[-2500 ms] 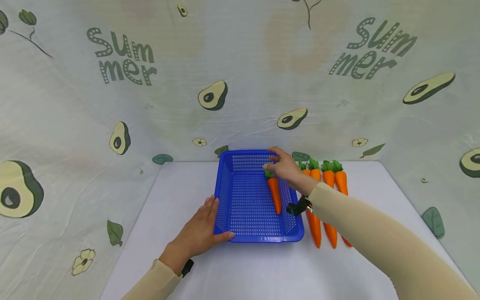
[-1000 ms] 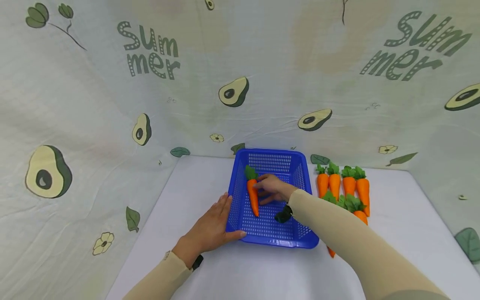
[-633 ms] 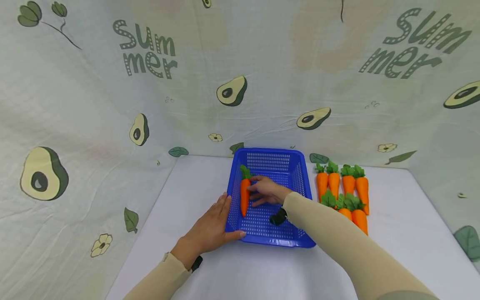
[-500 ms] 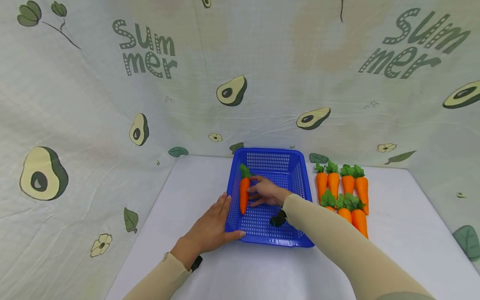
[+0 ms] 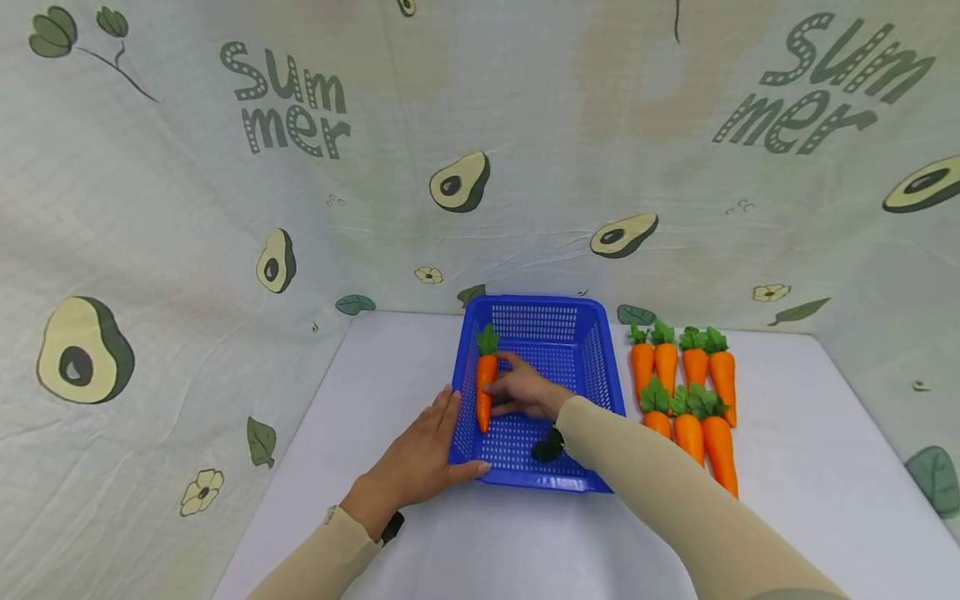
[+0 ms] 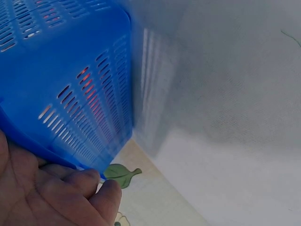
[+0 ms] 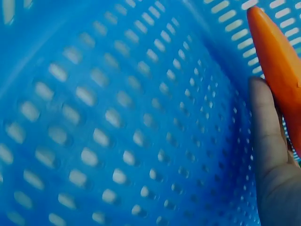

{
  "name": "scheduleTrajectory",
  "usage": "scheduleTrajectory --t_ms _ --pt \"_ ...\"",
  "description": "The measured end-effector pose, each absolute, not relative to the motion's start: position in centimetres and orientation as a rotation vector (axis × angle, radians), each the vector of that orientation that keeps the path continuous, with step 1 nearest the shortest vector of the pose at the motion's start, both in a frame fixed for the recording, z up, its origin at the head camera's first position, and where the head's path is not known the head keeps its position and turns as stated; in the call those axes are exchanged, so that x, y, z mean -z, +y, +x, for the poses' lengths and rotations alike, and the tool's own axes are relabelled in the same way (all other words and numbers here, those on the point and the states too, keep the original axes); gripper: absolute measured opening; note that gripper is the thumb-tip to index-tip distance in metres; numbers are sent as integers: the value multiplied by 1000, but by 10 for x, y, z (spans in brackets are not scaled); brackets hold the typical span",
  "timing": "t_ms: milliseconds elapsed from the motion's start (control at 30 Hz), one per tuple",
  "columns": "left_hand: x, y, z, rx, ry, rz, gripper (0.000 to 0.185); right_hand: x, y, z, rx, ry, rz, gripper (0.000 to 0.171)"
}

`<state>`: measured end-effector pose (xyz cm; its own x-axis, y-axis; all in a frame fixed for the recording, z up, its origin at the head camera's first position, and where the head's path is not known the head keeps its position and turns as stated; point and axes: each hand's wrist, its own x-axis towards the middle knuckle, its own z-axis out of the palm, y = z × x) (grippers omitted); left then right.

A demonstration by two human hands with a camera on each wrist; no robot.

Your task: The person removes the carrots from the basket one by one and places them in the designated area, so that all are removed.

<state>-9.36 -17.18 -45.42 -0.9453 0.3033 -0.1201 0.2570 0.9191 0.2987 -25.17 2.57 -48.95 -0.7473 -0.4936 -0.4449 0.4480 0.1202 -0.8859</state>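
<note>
White table (image 5: 420, 367); right hand (image 5: 525, 392) pinches carrot (image 5: 484, 390) inside blue basket (image 5: 596, 367); left hand (image 5: 420, 458), fingers straight, steadies its corner.

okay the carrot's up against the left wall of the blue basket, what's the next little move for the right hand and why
Probably let go and lift the right hand out. The carrot already lies along the blue basket's left wall, the left hand steadies the basket, and seven carrots wait on the table.
</note>
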Motion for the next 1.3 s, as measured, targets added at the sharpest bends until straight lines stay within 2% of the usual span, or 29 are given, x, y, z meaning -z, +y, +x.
scheduleTrajectory --t_ms 233,567,1300 --pt "454 -170 -94 -431 2912 434 122 485 25 -250 1746 1792 -71 61" --pt "451 -172 -93 -478 2919 452 121 472 31 -252 1773 1831 -122 55" --pt "449 -171 -95 -286 2963 476 120 452 52 -254 1801 1879 -190 58"
